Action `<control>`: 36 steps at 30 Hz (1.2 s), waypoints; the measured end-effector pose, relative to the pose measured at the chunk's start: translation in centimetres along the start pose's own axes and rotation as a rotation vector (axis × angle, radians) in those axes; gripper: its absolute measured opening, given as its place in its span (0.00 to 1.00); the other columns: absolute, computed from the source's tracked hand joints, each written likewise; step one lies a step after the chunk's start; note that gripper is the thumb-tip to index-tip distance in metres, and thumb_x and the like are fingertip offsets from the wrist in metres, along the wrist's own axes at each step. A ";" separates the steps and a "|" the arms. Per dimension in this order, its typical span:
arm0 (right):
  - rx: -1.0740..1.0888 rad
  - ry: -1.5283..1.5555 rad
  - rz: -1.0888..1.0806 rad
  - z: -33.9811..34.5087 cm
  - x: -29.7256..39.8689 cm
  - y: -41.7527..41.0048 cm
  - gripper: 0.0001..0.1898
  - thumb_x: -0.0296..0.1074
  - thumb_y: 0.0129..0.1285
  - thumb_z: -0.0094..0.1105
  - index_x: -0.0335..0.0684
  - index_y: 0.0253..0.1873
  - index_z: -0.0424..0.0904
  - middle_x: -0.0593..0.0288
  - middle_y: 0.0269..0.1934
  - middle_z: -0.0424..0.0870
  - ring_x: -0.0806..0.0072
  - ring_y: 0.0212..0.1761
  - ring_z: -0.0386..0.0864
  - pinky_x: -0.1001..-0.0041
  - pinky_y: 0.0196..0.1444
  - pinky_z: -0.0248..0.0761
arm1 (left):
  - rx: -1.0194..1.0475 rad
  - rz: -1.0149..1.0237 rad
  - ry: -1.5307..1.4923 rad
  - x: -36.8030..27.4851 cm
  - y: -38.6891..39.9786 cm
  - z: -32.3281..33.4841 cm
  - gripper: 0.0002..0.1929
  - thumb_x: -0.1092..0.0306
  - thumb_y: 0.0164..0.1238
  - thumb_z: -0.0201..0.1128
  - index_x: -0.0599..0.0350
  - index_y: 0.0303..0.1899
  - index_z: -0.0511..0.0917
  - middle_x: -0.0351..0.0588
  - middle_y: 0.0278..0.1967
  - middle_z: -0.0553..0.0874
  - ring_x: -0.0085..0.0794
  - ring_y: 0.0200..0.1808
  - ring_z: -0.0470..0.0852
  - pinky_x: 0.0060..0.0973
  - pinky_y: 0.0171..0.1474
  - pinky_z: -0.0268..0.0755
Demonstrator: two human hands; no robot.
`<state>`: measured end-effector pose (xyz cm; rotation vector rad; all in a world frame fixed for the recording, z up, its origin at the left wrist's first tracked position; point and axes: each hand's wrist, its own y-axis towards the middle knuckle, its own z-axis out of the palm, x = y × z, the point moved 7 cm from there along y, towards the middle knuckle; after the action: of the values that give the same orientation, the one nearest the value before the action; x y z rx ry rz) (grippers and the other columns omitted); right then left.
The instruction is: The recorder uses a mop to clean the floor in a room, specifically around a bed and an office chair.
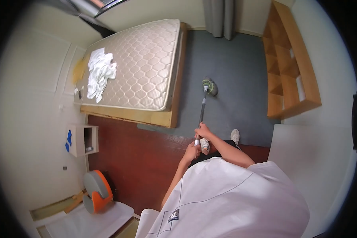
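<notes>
Both of my hands are closed around the pole of a mop (202, 112). My left hand (192, 151) grips it low, at the end close to my body. Farther up the pole is my right hand (203, 131), wrapped around the dark shaft. The pole slants away from me to a grey-green striped mop head (210, 86), which rests on the grey carpet-like floor covering (232, 65). My white shoes stand just beyond my hands, one of them partly behind the pole.
Left stands a wooden bed frame (174, 119) with a quilted mattress (142, 71) and crumpled white cloth (101, 74). A wooden shelf unit (300, 71) lines the right wall. A bedside cabinet (77, 139), an orange-grey chair (98, 190) and a white table (92, 221) are at left.
</notes>
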<state>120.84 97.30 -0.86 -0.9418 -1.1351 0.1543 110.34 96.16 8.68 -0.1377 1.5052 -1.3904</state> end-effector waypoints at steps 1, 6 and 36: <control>0.018 -0.017 -0.002 1.0 0.1 0.1 0.32 0.22 0.48 0.46 0.25 0.58 0.42 0.54 0.21 0.73 0.70 0.17 0.75 0.74 0.17 0.70 | -0.030 0.023 -0.022 -0.2 -0.6 -0.8 0.03 0.75 0.48 0.47 0.56 0.27 0.63 0.36 0.12 0.64 0.17 0.09 0.61 0.16 0.10 0.50; 0.257 -0.045 0.044 5.5 -0.6 0.2 0.37 0.23 0.49 0.47 0.28 0.60 0.33 0.56 0.19 0.72 0.72 0.17 0.73 0.74 0.18 0.70 | -0.090 0.083 -0.037 1.0 -1.3 -2.8 0.03 0.74 0.49 0.47 0.58 0.27 0.63 0.38 0.14 0.67 0.19 0.11 0.64 0.17 0.12 0.55; -0.305 0.198 0.012 -25.5 -3.7 -6.5 0.26 0.24 0.50 0.46 0.34 0.56 0.55 0.59 0.19 0.73 0.75 0.15 0.71 0.75 0.16 0.68 | 0.341 0.070 0.504 3.7 5.5 24.2 0.27 0.74 0.51 0.47 0.64 0.55 0.50 0.42 0.16 0.70 0.24 0.14 0.70 0.20 0.17 0.63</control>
<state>137.92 76.99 -1.38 -1.2058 -0.9844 -0.1048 128.87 79.32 7.16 0.5070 1.6210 -1.6794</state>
